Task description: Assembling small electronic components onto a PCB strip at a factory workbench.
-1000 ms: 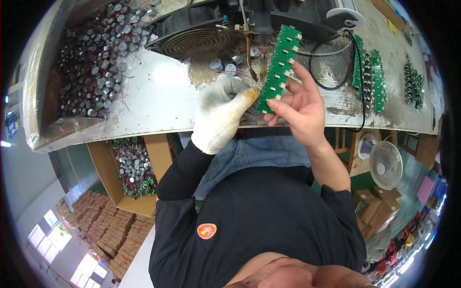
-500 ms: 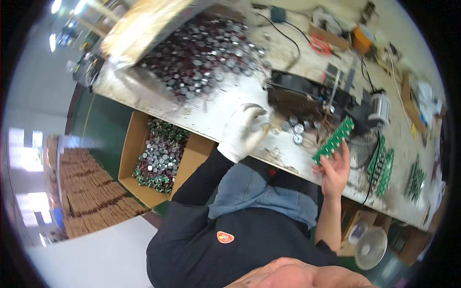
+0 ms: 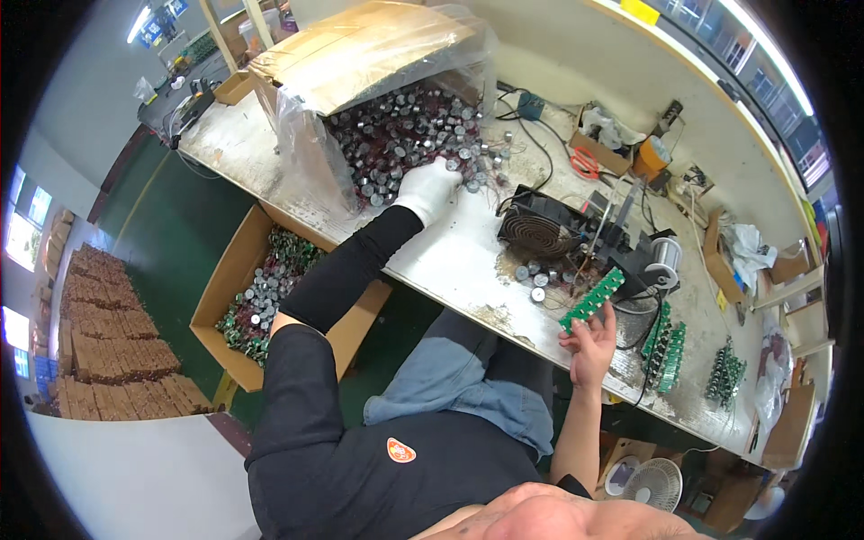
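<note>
While the bare right hand [image 3: 589,355] pinches a long green circuit board [image 3: 594,299] near the front edge of the white worktop [image 3: 450,236], the white-gloved left hand [image 3: 428,191] meets heaped silvery metal discs [image 3: 389,148], fingers' grip unclear; open room lies between.

A long workbench with a worn white top [image 3: 450,247] crosses the frame diagonally from upper left to lower right, backed by a smooth cream wall [image 3: 558,54] at upper right. At left, a dark green floor [image 3: 166,261] bearing a thin yellow line [image 3: 144,193] meets a pale grey wall [image 3: 90,117]; bright rectangular windows [image 3: 22,211] occupy the left edge. A white tubular lamp [image 3: 139,24] shines at upper left.
</note>
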Available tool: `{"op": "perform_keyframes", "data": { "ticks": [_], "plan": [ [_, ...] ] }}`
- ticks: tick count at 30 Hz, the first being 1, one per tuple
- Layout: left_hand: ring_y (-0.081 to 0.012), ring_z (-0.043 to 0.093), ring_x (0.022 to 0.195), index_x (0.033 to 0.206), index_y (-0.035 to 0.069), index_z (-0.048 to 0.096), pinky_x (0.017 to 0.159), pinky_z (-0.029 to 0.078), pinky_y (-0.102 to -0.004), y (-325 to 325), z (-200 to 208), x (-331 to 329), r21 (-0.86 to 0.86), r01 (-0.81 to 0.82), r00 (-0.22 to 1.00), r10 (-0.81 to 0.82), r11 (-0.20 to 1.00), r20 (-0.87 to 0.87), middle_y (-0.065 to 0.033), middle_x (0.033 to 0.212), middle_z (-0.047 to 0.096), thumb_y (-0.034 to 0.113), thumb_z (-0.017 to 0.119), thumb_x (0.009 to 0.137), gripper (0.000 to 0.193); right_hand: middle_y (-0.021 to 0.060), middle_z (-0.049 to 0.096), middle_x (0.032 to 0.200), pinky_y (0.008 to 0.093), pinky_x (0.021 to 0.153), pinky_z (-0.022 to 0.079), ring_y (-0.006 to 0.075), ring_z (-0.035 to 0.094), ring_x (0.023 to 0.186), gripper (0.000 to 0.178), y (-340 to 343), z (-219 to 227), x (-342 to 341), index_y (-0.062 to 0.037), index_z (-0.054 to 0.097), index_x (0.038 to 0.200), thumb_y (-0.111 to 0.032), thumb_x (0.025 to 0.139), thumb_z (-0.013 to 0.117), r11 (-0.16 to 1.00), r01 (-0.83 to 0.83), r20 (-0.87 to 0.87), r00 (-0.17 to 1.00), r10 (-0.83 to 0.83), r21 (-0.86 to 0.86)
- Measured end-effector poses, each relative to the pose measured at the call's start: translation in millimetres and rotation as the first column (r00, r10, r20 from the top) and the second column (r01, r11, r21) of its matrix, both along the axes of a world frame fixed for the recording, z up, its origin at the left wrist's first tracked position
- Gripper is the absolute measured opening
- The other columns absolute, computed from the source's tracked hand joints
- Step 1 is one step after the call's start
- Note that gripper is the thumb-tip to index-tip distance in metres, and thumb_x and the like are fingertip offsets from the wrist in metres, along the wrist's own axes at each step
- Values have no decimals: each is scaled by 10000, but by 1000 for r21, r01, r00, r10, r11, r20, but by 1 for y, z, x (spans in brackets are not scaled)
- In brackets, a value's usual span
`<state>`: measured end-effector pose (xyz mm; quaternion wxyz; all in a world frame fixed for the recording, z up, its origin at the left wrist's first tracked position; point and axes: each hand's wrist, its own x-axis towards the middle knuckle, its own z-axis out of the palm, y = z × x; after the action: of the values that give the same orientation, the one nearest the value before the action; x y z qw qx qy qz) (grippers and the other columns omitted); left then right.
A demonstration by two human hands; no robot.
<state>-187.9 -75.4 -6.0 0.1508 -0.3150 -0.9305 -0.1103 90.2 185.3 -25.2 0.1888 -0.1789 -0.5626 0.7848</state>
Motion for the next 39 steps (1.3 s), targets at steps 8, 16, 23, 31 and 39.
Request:
{"op": "perform_keyframes", "data": {
  "ticks": [8, 16, 23, 31, 39],
  "plan": [
    [-283, 636, 782, 826, 147, 695, 676, 520, -407, -5, -15, -2, -11, 25, 998, -25, 1000, -55, -84, 866, 598, 190, 635, 789, 82, 143, 588, 957, 266, 508, 536, 198, 629, 621, 707, 1, -3, 3, -2, 226, 1437, 66, 837, 593, 1000, 2, -35, 999, -2, -22],
    [-281, 635, 899, 864, 118, 663, 751, 520, -350, -18, -19, 85, 397, 201, 979, -201, 896, -42, -99, 1011, 631, 121, 668, 750, 114, 149, 588, 970, 272, 501, 532, 203, 626, 617, 695, -1, -3, -1, 4, 235, 1433, 69, 837, 585, 1000, 4, -27, 1000, -4, -2],
    [-288, 646, 759, 924, 86, 648, 652, 518, -338, 10, -16, 111, 539, 362, 882, -466, 761, 66, -99, 866, 657, 117, 649, 803, 125, 157, 594, 1057, 265, 508, 543, 185, 629, 642, 676, 5, -7, 4, -27, 266, 1426, 75, 835, 579, 999, 6, 1, 1000, -6, -33],
    [-66, 596, 665, 1103, -14, 654, 578, 470, -203, 35, -23, 113, 755, -499, 483, -587, 424, 649, -46, 841, 695, 172, 679, 877, 294, 186, 570, 1154, 263, 545, 559, 169, 627, 688, 684, 9, -1, 0, -18, 249, 1427, 83, 831, 570, 998, -28, 29, 999, 29, -55],
    [-78, 601, 655, 1138, -24, 621, 582, 485, -206, 36, -7, 116, 798, -450, 557, -573, 400, 602, -53, 840, 671, 223, 655, 908, 339, 193, 575, 1099, 259, 517, 547, 194, 646, 685, 692, 10, -2, 3, -17, 248, 1427, 89, 830, 582, 995, -39, -1, 999, 39, -94]
  ]
}}
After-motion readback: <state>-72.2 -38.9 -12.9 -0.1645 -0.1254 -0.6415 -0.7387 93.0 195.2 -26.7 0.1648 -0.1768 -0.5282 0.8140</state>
